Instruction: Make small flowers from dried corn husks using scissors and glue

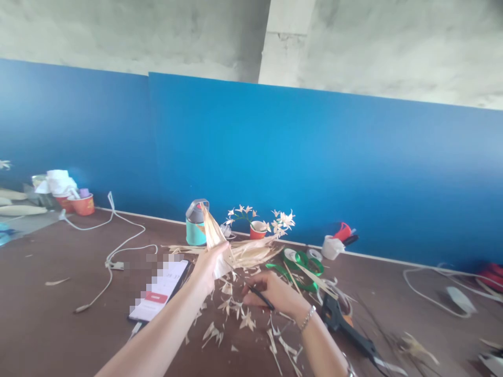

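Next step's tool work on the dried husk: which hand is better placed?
Right hand, likely: it holds the slim dark tool, angled toward the dried husk. The left hand is occupied gripping that husk, so it seems better suited to steadying it. The tool's type is unclear.

The left forearm (161, 319) slants far and right, the left hand (206, 266) closed in a grip. The right forearm (326, 343) slants far and left, the right hand (271, 290) curled, slightly nearer, apart from the left.

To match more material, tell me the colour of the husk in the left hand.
The husk is pale straw to cream, as the head view shows.
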Tool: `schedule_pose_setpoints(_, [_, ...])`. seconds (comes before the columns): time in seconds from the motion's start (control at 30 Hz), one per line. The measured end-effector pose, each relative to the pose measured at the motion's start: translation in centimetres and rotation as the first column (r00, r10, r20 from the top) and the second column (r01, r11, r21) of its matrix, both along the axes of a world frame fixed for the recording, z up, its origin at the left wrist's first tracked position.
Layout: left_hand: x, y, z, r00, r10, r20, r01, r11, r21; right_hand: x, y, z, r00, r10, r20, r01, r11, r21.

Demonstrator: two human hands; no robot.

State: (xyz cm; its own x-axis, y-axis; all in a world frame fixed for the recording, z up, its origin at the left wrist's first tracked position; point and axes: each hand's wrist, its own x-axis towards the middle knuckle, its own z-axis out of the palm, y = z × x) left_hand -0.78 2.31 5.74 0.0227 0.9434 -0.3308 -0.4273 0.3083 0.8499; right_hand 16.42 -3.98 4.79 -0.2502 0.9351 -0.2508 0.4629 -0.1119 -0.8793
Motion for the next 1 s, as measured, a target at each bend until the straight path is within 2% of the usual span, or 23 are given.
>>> schedule_pose_setpoints(0.57, [0.09,-0.05,-0.1,1.0,-0.007,0.026,0.006,1.0,0.005,-0.24,-0.19,0.38,0.999,-0.034,0.023,0.035,0.999,-0.012])
schedule_pose_setpoints(1.0, [0.12,-0.23,0.14,0.998,-0.002,0.058,0.003,1.0,-0.02,-0.17,-0.17,0.42,1.0,-0.01,0.019,0.009,1.0,0.013])
